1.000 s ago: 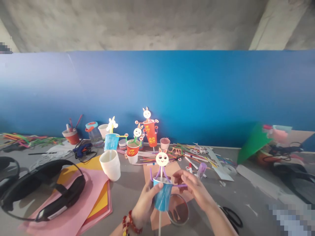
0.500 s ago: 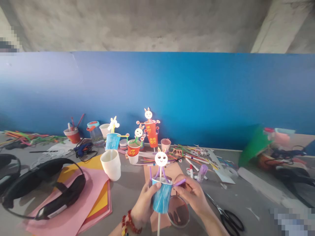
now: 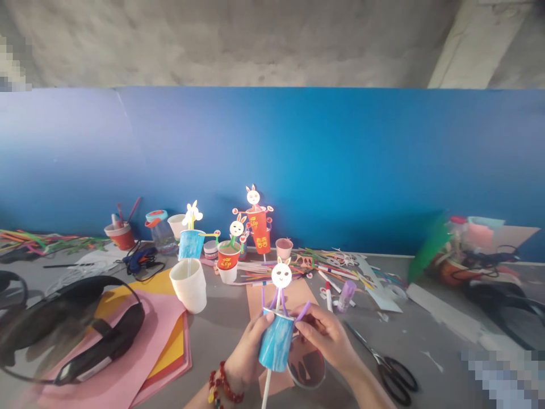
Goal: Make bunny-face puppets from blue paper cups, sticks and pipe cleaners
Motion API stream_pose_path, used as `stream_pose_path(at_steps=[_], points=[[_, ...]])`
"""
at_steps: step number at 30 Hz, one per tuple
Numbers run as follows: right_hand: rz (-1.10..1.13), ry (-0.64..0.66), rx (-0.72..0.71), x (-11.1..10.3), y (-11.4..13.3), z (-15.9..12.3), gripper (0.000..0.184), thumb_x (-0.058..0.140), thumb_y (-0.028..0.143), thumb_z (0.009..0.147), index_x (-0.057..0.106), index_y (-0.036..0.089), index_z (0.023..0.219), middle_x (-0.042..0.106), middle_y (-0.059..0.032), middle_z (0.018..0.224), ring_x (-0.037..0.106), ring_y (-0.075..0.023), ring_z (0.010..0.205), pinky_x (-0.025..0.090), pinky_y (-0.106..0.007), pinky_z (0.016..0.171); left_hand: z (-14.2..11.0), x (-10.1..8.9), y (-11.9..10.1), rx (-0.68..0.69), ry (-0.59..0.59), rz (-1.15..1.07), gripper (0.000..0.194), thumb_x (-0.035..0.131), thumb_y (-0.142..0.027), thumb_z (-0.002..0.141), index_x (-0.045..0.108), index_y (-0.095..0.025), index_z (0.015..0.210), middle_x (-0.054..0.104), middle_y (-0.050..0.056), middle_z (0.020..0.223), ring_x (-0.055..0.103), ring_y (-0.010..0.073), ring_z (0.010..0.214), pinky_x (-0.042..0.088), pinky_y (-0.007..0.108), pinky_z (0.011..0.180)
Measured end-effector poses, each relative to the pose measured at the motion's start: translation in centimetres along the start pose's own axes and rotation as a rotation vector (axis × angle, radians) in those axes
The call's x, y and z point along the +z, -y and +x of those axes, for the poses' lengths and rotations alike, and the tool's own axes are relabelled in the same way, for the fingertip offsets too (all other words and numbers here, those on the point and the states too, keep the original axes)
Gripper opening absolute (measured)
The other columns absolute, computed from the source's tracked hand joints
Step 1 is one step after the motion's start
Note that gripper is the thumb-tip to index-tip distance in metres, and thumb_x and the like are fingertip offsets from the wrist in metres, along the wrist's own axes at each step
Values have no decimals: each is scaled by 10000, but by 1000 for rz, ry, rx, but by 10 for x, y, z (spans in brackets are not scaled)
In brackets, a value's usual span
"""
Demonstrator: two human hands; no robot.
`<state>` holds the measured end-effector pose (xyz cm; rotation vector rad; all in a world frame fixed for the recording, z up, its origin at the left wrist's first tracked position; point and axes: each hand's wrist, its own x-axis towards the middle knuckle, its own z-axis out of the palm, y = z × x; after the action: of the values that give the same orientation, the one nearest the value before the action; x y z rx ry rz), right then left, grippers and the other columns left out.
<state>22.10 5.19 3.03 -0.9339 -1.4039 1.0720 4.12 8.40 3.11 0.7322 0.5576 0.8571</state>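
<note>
My left hand (image 3: 248,345) is closed around the left side of a blue-streaked paper cup (image 3: 276,343), its thumb near the rim. A white stick runs through the cup and comes out below. On top of it sits a white paper rabbit head (image 3: 281,276). Purple pipe cleaners (image 3: 284,302) rise from the cup's mouth. At the right of the rim, my right hand (image 3: 326,335) pinches a purple pipe cleaner (image 3: 303,312) that sticks out from the cup. Beneath the hands lies a round, dark-centred lid or dish (image 3: 307,363), partly hidden, over brown paper (image 3: 276,383).
Rabbit figures on red cups (image 3: 258,227) and a blue cup (image 3: 191,245) stand behind, the blue one above a white cup (image 3: 188,287). Scissors (image 3: 395,375) and a purple glue stick (image 3: 346,295) lie right. Left are a black headset (image 3: 104,341) and coloured paper (image 3: 164,352).
The cup has tilted, its lower stick swinging left. The pipe cleaner in my right hand now points more steeply upward. The whole view has shifted slightly.
</note>
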Motion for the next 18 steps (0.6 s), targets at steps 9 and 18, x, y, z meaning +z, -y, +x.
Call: stream_pose_path(at_steps=[9, 18], points=[[23, -25, 31, 1, 3, 1, 289, 734, 461, 827, 714, 182, 896, 619, -7, 730, 586, -136, 645, 493, -213, 580, -1, -5, 1, 15, 33, 53, 445, 841, -499, 677, 728, -150, 929, 731, 68, 767, 699, 201, 654, 579, 328, 642], [207, 190, 168, -6, -9, -2, 406, 727, 549, 804, 697, 148, 861, 484, 76, 445, 352, -29, 287, 219, -137, 299, 0, -10, 1, 46, 178, 102, 436, 817, -492, 705, 745, -168, 988, 710, 50, 807, 653, 159, 702, 525, 259, 661]])
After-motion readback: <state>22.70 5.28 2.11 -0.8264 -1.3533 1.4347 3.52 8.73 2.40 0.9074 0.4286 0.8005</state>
